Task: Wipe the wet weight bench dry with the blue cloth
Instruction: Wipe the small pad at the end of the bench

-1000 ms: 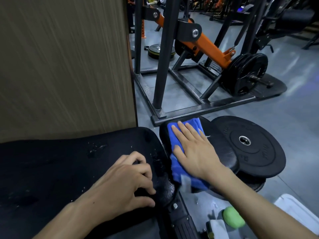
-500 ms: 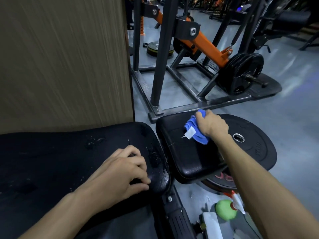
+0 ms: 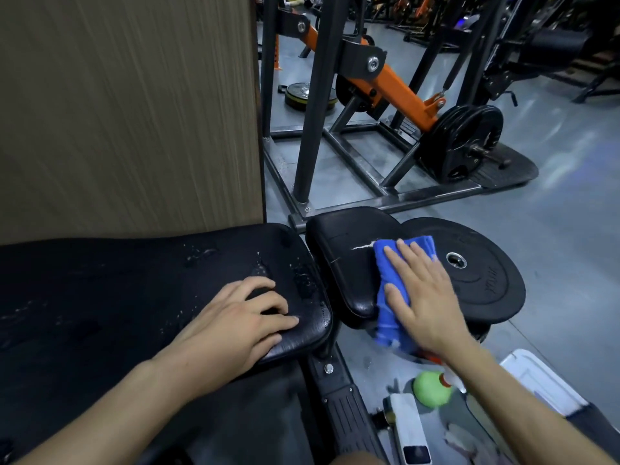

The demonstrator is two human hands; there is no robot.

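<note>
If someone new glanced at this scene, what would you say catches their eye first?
Probably the bright blue cloth, pressed flat under the right hand on the small black seat pad. Next, the water droplets on the long bench pad, where the left hand rests. Behind, an orange lever arm stands out.

The right hand (image 3: pixel 426 297) covers the middle of the blue cloth (image 3: pixel 391 273), and the cloth's lower end blurs past the seat pad (image 3: pixel 349 260). A forearm hides most of the spray bottle (image 3: pixel 448 380) by the green ball (image 3: pixel 431 389). The white bin (image 3: pixel 536 380) is cut at the right edge, and the far machines are too dark to read.
</note>
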